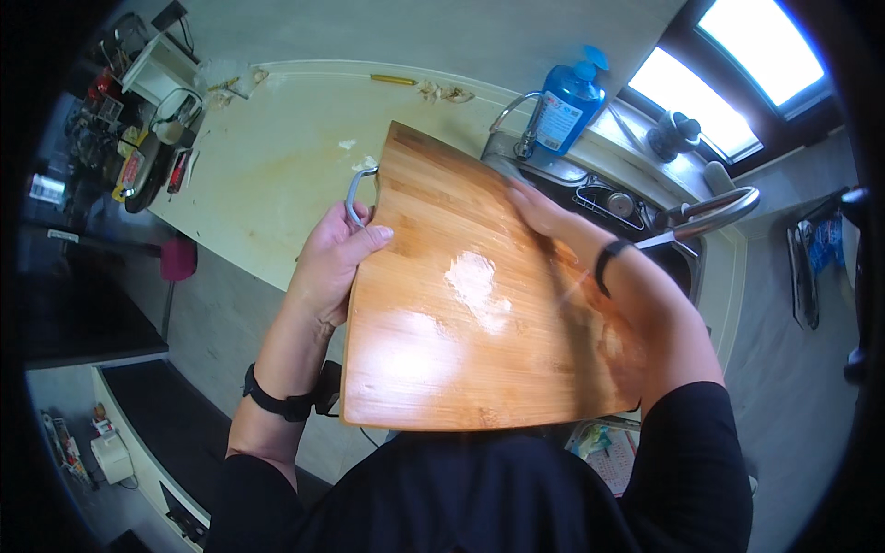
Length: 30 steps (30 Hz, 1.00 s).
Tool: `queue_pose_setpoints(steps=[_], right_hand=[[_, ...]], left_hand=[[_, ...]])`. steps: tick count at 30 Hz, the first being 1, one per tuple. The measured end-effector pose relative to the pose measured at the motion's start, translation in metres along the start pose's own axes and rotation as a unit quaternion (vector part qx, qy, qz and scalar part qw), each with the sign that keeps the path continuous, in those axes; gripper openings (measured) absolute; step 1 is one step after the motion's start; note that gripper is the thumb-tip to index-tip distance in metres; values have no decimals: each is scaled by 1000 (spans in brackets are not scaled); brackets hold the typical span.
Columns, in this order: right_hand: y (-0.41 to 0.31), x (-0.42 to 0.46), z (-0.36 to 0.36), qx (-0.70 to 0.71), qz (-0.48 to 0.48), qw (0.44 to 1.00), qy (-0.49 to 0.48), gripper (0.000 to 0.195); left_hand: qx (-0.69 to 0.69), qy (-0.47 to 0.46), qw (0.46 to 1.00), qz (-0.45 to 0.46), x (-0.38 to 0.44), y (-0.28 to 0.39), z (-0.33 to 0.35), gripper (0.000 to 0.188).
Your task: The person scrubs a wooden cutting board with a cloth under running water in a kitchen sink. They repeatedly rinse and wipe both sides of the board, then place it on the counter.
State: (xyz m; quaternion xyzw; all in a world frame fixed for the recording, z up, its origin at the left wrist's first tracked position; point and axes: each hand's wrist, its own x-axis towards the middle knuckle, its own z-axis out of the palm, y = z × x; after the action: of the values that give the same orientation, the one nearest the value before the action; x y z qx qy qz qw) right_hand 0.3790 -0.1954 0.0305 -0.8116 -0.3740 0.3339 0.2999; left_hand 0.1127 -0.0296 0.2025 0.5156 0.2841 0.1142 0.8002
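Note:
A large wooden cutting board with a wet, shiny face is held up over the counter, close to my body. My left hand grips its left edge, the thumb on the face, beside the curved metal handle. At the board's far right edge, my right hand is blurred; its fingers reach a greyish, blurred thing that I cannot name, and whether they grip it I cannot tell. The forearm crosses over the board's right side, which shows reddish-brown patches.
Behind the board at right lie a sink with a curved faucet and a blue pump bottle. A stone mortar stands on the windowsill. Food scraps lie along the back of the pale counter; utensils crowd its left end.

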Motion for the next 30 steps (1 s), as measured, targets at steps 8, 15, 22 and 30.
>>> queue_pose_setpoints(steps=[8,15,22,30], right_hand=[[137,-127,-11,-108,234,966,33,38],[-109,-83,8,-64,-147,987,3,50],[-136,64,7,-60,-192,978,-52,56],[129,16,-9,-71,51,996,12,54]], left_hand=[[-26,-1,1000,10,1,-16,-15,29],[-14,-19,1000,9,15,-3,-3,29],[25,-26,999,7,13,6,5,27],[14,-26,1000,6,9,-2,5,28]])
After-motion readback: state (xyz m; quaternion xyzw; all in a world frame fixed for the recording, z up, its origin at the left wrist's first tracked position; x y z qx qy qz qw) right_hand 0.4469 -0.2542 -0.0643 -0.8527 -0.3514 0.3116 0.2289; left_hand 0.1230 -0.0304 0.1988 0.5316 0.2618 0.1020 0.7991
